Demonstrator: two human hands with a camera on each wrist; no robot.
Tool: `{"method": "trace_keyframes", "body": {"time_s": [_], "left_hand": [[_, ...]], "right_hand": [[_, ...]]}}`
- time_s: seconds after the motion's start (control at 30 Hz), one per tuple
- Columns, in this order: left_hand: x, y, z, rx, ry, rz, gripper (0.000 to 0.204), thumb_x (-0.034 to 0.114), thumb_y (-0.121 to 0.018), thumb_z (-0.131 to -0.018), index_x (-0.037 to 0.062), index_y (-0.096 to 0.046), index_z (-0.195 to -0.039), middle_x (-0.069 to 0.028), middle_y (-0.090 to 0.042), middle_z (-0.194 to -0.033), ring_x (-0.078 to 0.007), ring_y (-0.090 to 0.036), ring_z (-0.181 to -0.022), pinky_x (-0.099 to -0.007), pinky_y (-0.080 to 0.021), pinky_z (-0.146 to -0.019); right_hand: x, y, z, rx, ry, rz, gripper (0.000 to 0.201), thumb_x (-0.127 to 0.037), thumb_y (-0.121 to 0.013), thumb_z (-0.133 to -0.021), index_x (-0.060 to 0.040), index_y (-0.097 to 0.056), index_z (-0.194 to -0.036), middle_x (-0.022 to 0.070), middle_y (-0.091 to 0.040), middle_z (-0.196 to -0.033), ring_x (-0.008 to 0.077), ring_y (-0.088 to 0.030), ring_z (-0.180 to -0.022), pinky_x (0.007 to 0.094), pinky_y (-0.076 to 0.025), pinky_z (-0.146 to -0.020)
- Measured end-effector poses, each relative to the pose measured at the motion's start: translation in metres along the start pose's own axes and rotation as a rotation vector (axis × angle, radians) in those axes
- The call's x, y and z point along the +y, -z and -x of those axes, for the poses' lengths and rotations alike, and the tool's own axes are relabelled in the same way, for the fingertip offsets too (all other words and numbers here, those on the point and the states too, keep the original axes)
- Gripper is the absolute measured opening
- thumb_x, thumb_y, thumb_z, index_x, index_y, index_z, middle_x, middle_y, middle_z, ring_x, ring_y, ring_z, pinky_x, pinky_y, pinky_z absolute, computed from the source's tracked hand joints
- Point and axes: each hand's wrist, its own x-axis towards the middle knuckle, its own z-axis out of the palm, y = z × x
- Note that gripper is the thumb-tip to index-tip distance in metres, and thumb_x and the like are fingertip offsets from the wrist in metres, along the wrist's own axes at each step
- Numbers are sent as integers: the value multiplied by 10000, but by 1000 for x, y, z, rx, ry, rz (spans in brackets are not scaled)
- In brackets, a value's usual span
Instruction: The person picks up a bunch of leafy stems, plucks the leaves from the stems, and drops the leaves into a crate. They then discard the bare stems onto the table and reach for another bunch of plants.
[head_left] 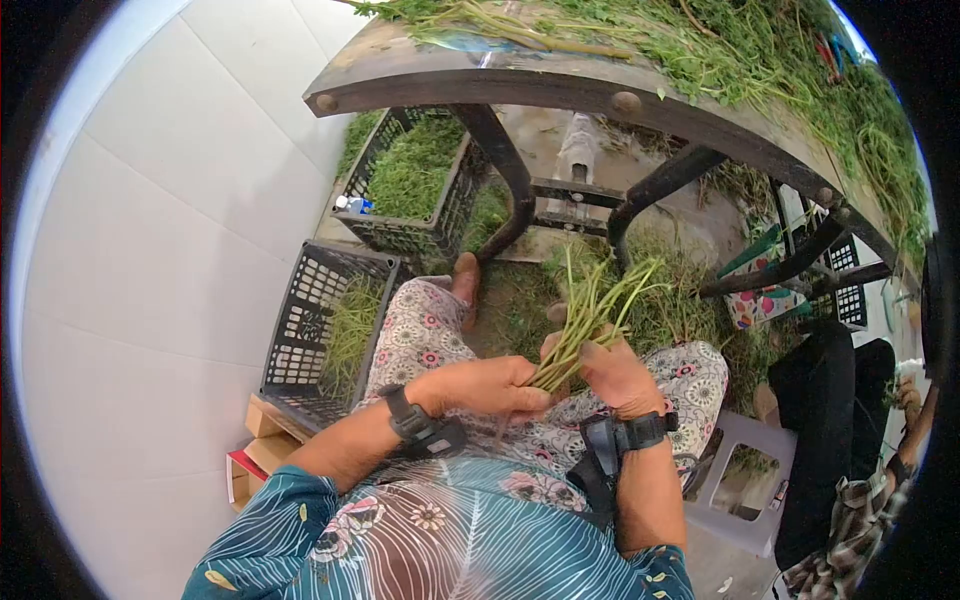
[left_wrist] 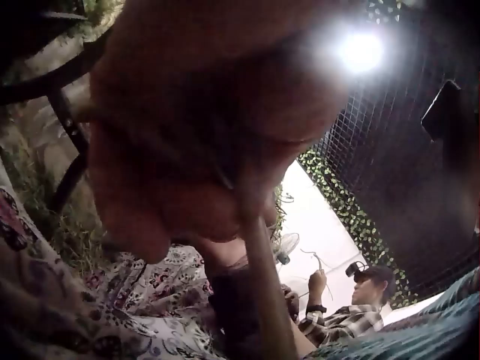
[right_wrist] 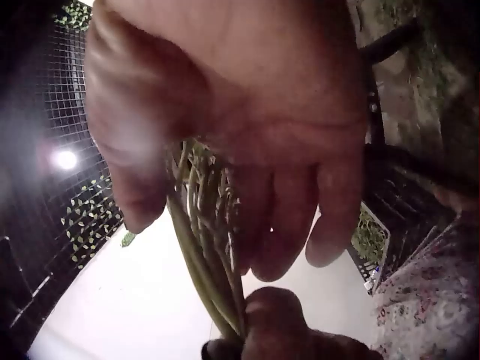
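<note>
Although the blue label on the small white-capped bottle point(head_left: 358, 206) faces the head camera, any writing on it is too small to read. The bottle sits at the near left corner of a black crate point(head_left: 398, 236) filled with leafy greens. A pale mark shows on the left wrist device point(head_left: 436, 440), also too small to make out.

The left wrist view is dark and blurred, its hand covering much of the scene, with one pale stem running from the fingers toward the lower edge. The seated person's shoe on the right side is partly hidden behind the stems, and a second person in a checked shirt point(head_left: 853, 515) is cut off by the lens's dark rim. Part of the greens on the table point(head_left: 560, 91) runs out of view at the top.

The bundle of green stems point(head_left: 588, 325) lies between the hands, above the lap, slanting up and away to the right. The left hand point(head_left: 484, 385) grips its lower ends in curled fingers; the right hand point(head_left: 618, 378) pinches it farther up between thumb and fingers, the loose tips extending beyond both.
</note>
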Motion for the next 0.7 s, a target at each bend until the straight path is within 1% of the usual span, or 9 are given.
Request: {"method": "trace_keyframes", "body": {"time_s": [0.1, 0.2, 0.27, 0.3, 0.4, 0.47, 0.5, 0.6, 0.7], "left_hand": [[-3, -3, -3, 3, -19, 14, 333, 255, -455, -885, 14, -496, -659, 1, -453, -583, -91, -421, -551, -268, -371, -509], [-6, -5, -5, 48, 12, -4, 258, 222, -474, -861, -2, -530, -745, -18, -487, -628, -113, -450, -587, -280, -401, -551], [-14, -6, -7, 178, -31, -6, 215, 201, -505, -832, -9, -537, -863, -57, -538, -707, -144, -501, -651, -293, -426, -609], [-17, -7, -9, 240, -52, -8, 229, 191, -521, -818, -12, -540, -923, -77, -564, -746, -159, -526, -683, -300, -439, -638], [-17, -6, -10, 506, -62, -307, 344, 172, -567, -782, -12, -496, -1064, -138, -597, -882, -200, -569, -799, -314, -449, -720], [-8, -8, -9, 581, -50, -327, 362, 158, -581, -767, -18, -491, -1071, -158, -597, -905, -216, -578, -824, -318, -449, -733], [-3, -8, -9, 618, -44, -336, 371, 151, -588, -760, -20, -488, -1074, -168, -597, -916, -224, -582, -836, -319, -449, -740], [-6, -8, -12, 646, -55, -285, 341, 133, -599, -756, -27, -491, -1038, -136, -601, -871, -201, -579, -793, -308, -452, -704], [-17, -3, -15, 580, 16, -80, 271, 122, -592, -771, -18, -495, -982, -86, -597, -817, -157, -570, -739, -273, -447, -654]], "right_hand": [[-2, -4, 1, 33, -10, -19, 264, -140, -587, -794, -14, -522, -1017, 52, -586, -871, 144, -558, -806, 278, -445, -731], [0, -4, -4, 91, 12, 15, 232, -152, -604, -786, -19, -538, -964, 41, -583, -827, 131, -555, -756, 264, -445, -677], [0, -5, -5, 172, 22, 33, 224, -171, -616, -780, -21, -546, -932, 35, -581, -801, 120, -554, -720, 252, -446, -629], [-1, -5, -5, 186, 23, 48, 226, -173, -617, -781, -21, -547, -932, 32, -581, -791, 117, -553, -704, 244, -444, -608], [-2, -4, -5, 262, 22, 80, 229, -175, -620, -781, -20, -551, -936, 27, -580, -771, 109, -551, -667, 226, -439, -558], [0, -4, -7, 350, 17, 85, 230, -170, -623, -780, -18, -553, -939, 26, -580, -770, 105, -548, -655, 222, -438, -543], [0, -4, -7, 348, 23, 81, 234, -170, -622, -782, -16, -553, -944, 27, -582, -777, 105, -548, -656, 225, -442, -547], [1, -3, -8, 332, 34, 99, 248, -174, -616, -788, -12, -553, -964, 28, -585, -800, 105, -547, -665, 236, -451, -556], [3, -6, -8, 281, 37, 134, 266, -181, -613, -793, -11, -551, -987, 34, -585, -830, 107, -548, -689, 253, -462, -572]]}}
